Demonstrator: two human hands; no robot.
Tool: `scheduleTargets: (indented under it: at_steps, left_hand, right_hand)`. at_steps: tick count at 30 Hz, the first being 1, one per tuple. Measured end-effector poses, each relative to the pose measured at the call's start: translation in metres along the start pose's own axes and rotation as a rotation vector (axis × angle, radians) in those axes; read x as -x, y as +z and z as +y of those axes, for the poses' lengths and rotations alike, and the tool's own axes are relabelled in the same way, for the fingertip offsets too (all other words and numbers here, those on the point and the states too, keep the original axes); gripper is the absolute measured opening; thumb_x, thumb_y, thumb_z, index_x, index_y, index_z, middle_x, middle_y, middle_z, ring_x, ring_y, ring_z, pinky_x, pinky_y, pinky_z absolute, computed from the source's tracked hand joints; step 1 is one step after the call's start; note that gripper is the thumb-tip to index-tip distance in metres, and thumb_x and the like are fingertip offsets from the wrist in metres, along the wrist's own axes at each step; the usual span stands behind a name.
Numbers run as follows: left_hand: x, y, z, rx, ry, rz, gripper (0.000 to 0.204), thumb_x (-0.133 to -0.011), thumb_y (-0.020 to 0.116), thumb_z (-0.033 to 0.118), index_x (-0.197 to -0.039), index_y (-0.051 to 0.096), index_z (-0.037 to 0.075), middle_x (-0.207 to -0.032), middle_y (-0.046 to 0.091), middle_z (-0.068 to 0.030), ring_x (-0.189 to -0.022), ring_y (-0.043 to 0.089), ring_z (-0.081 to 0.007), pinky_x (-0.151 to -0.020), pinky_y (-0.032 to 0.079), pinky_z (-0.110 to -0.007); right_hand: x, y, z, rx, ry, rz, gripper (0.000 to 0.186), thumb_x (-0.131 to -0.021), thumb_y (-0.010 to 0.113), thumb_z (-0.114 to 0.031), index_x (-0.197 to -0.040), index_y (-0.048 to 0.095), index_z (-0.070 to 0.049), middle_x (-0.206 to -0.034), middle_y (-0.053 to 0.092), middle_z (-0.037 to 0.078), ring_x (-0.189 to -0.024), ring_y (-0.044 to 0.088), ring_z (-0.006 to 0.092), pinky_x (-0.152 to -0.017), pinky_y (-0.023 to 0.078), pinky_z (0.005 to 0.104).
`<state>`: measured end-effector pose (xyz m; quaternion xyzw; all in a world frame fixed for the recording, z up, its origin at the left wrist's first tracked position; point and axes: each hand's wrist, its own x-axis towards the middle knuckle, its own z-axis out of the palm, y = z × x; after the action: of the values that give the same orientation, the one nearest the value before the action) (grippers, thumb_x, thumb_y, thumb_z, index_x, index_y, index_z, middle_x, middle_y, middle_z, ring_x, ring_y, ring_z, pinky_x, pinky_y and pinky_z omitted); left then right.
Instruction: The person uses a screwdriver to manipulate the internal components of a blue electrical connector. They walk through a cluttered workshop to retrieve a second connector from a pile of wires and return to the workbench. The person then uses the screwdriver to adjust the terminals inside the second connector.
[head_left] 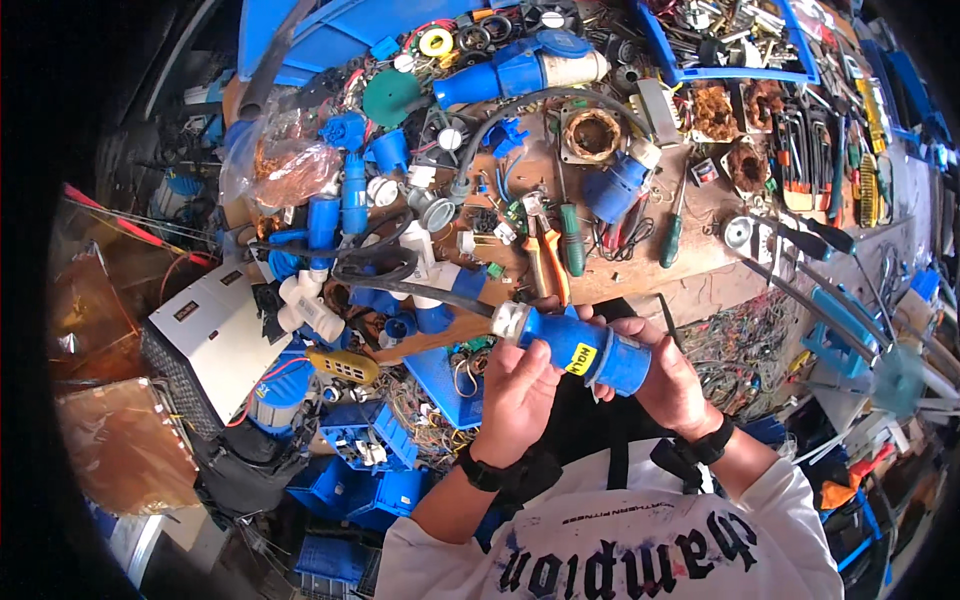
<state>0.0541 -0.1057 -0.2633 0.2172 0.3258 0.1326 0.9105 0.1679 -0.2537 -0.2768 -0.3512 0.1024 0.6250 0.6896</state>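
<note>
A blue industrial plug (pixel 585 350) with a yellow sticker and a pale grey cable collar lies crosswise between both hands, near the person's chest and just this side of the workbench's (pixel 620 275) near edge. The left hand (pixel 515 395) is curled around its narrower left part, fingers wrapped over the body beside the collar. The right hand (pixel 665 375) is closed around the wider right end, thumb over the rim. A thick black cable (pixel 420 290) runs from the collar away to the left, looping over a heap of blue and white connectors (pixel 340 290). Just beyond the plug, orange-handled pliers (pixel 545 255) and a green-handled screwdriver (pixel 572 240) lie on the bench. Farther off lies a larger blue socket (pixel 525 70), and to the far left a grey metal box (pixel 215 330).
</note>
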Motion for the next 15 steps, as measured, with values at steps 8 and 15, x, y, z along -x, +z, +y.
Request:
scheduleTargets:
  at_steps: [8, 15]
  left_hand:
    - [0.013, 0.012, -0.003, 0.292, -0.120, 0.104, 0.040, -0.100, 0.044, 0.030, -0.131, 0.045, 0.005, -0.132, 0.051, -0.0178, -0.128, 0.045, -0.0347, -0.108, 0.037, -0.051]
    - [0.015, 0.009, 0.012, 0.574, -0.176, 0.066, 0.039, -0.099, 0.046, 0.031, -0.128, 0.050, 0.005, -0.133, 0.048, -0.0185, -0.130, 0.043, -0.0359, -0.106, 0.039, -0.052]
  right_hand:
    - [0.018, -0.001, -0.016, 0.117, -0.048, -0.003, 0.058, -0.093, 0.056, -0.046, -0.126, 0.047, 0.000, -0.111, 0.061, 0.012, -0.096, 0.063, 0.0204, -0.080, 0.052, 0.0327]
    - [0.019, 0.010, -0.031, 0.189, -0.042, -0.056, 0.032, -0.096, 0.056, -0.016, -0.123, 0.049, 0.000, -0.105, 0.066, 0.013, -0.086, 0.065, 0.0176, -0.082, 0.051, 0.0287]
